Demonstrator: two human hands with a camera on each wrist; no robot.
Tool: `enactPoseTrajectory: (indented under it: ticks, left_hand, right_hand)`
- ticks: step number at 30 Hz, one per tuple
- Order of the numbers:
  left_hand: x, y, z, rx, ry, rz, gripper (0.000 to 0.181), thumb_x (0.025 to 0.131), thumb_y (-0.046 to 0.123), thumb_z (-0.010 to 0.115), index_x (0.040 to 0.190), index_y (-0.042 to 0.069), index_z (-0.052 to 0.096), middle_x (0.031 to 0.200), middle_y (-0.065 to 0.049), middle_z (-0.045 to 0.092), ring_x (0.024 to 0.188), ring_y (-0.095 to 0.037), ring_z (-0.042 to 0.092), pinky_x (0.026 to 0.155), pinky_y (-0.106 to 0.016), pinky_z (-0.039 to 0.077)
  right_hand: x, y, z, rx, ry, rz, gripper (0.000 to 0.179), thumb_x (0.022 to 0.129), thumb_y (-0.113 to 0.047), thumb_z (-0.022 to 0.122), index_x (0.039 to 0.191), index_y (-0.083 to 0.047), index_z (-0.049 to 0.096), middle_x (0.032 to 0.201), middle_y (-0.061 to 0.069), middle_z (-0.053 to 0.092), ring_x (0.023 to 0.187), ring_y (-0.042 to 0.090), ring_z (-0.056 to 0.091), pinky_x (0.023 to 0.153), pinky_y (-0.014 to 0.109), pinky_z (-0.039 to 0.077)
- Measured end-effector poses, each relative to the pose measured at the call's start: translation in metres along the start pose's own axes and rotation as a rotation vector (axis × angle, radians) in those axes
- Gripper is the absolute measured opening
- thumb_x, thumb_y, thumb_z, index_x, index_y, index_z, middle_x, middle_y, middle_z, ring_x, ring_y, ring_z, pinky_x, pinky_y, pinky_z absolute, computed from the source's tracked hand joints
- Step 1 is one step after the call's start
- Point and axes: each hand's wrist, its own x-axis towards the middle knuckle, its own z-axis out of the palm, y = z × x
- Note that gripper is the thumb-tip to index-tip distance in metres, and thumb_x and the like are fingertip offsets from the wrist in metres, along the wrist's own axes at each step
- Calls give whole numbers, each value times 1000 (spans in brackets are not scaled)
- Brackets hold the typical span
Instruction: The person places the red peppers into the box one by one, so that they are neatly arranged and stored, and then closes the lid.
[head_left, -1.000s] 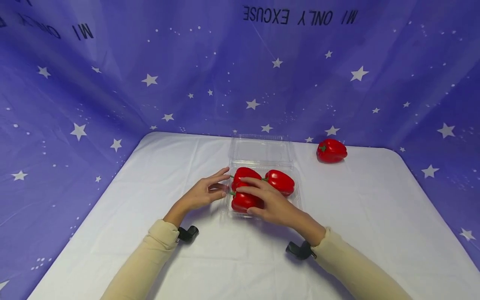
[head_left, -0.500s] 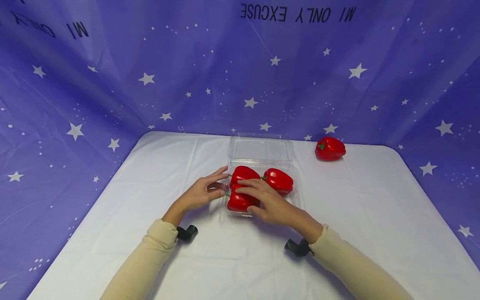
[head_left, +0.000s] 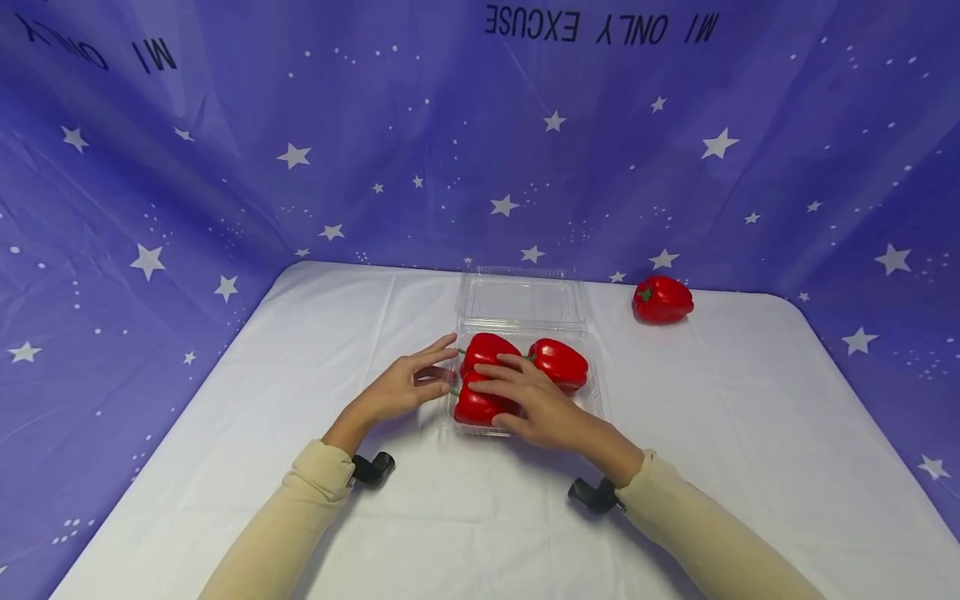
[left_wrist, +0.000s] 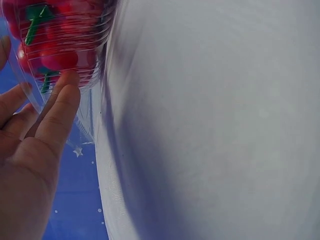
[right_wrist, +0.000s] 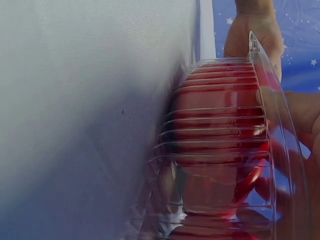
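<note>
A clear plastic clamshell container [head_left: 596,396] lies opened on the white cloth, its lid [head_left: 521,300] folded back. Inside are red bell peppers: one at the back left [head_left: 491,344], one on the right [head_left: 562,365], and a front bell pepper [head_left: 478,408] under my right hand [head_left: 543,408]. That hand grips the front pepper, fingers over its top and thumb at its near side. My left hand [head_left: 401,385] rests with extended fingers at the container's left wall, close to the green stems. In the left wrist view, its fingertips overlap the ribbed wall [left_wrist: 82,60].
Another red bell pepper [head_left: 663,300] lies at the back right of the white-covered table [head_left: 712,400]. A blue star-printed curtain [head_left: 420,150] rises behind and beside the table. Black wrist cameras [head_left: 596,496] hang below both wrists.
The front pepper has shifted slightly left in the container, toward the left hand, with the right hand on it. The left hand has stayed at the wall.
</note>
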Motion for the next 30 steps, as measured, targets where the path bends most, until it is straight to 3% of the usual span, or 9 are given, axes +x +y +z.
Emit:
enactPoseTrajectory:
  ticks: [10,20,30]
  left_hand:
    - [3,1,0,27,-4,-4,57,94,2,61,147,-6,42,166,-16,21,125,-43,59,106,-37,53]
    - [0,4,1,18,-7,-11,58,93,2,63,146,-8,41,166,-17,20,126,-45,57,105,-36,53]
    - [1,5,0,32,-11,-7,58,93,1,64,147,-6,42,166,-14,21,125,-43,59,104,-35,54]
  right_hand:
    - [-1,0,-3,22,7,-14,56,86,-15,76,139,-21,59,154,4,48,148,36,32,119,69,27]
    - [-2,-4,-9,-16,-75,6,58,89,-18,72,144,-23,54,160,5,39,150,37,29,117,68,30]
    - [-6,-6,-21,-26,-41,12,57,87,-18,74,141,-22,56,158,6,41,149,36,30,118,68,29]
